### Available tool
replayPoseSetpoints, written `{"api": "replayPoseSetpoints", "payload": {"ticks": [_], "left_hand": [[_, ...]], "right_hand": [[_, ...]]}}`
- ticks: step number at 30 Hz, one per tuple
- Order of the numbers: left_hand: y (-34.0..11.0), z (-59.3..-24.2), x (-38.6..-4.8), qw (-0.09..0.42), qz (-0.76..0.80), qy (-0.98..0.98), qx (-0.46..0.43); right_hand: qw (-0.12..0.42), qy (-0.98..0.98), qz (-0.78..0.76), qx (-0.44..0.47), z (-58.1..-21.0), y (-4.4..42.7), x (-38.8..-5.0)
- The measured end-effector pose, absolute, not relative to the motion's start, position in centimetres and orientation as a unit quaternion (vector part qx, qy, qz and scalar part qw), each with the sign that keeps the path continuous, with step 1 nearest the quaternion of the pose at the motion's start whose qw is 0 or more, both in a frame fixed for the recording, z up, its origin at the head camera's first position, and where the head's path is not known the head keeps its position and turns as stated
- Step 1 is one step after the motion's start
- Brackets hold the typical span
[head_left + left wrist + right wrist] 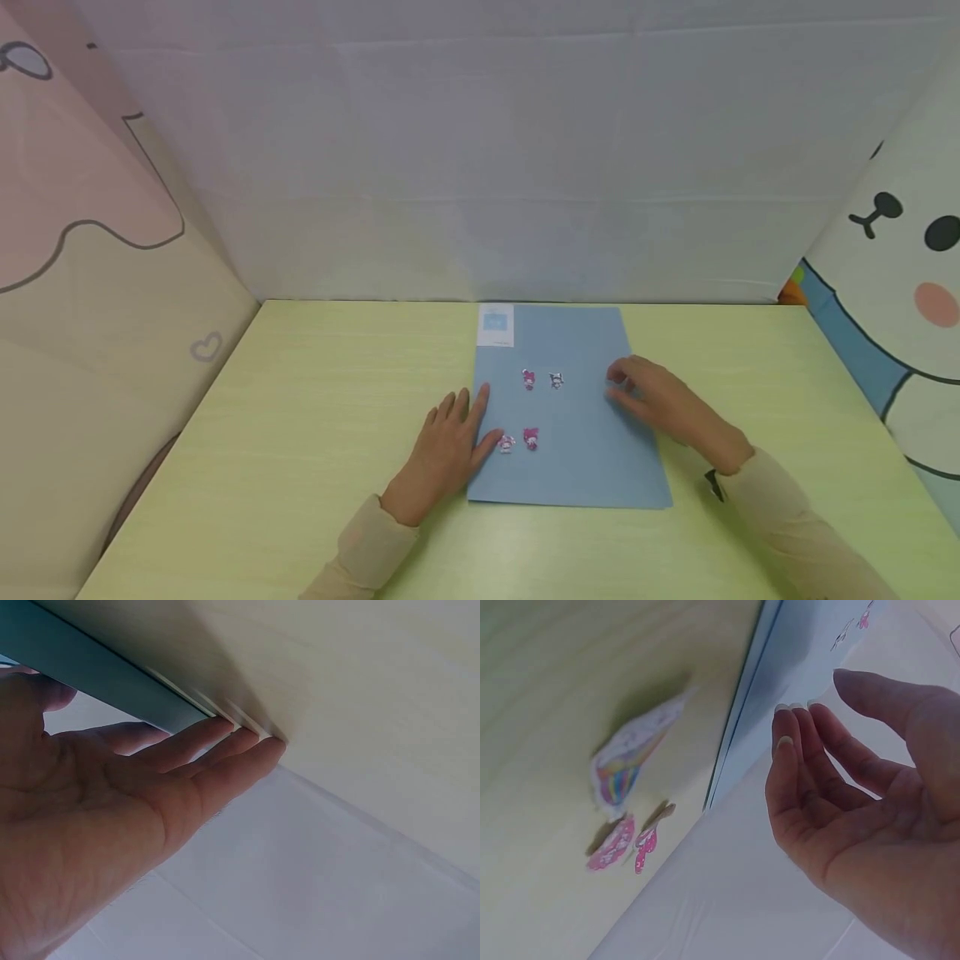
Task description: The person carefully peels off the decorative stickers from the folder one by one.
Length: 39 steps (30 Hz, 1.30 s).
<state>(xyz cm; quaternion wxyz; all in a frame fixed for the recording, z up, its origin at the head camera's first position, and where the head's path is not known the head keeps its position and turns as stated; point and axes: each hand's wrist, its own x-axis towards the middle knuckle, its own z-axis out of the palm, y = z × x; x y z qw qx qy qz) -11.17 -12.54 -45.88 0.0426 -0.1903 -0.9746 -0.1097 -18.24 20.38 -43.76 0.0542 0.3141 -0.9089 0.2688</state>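
The blue folder's [585,342] white label [496,325] bears print (too small for me to read); the left hand [445,452] rests spread, the right hand [656,398] hovers, loosely parted.

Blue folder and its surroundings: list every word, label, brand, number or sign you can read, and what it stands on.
No words, brands or numbers are readable.
White label on the blue folder: print too small to read.
Small stickers on the folder: no lettering discernible.
Heart outline on the left backdrop: no text.
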Motion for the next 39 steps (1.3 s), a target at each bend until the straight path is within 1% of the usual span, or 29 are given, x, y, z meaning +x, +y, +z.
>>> {"api": "replayPoseSetpoints", "payload": {"ticks": [9,17,29,39], "left_hand": [[-12.6,-46.1,-11.3,0.039,-0.108,-0.976,-0.187],[-12.6,-46.1,-11.3,0.047,-0.102,-0.975,-0.190],[-12.6,-46.0,-11.3,0.046,-0.105,-0.975,-0.192],[-12.6,-46.0,-11.2,0.039,-0.105,-0.976,-0.188]], "right_hand": [[0.063,-0.906,0.265,0.323,-43.5,19.3,-18.7],[0.079,-0.899,0.254,0.347,-43.8,18.0,-19.1],[0.058,-0.914,0.245,0.318,-43.9,16.4,-19.1],[0.072,-0.913,0.232,0.329,-44.3,15.2,-19.5]]}}
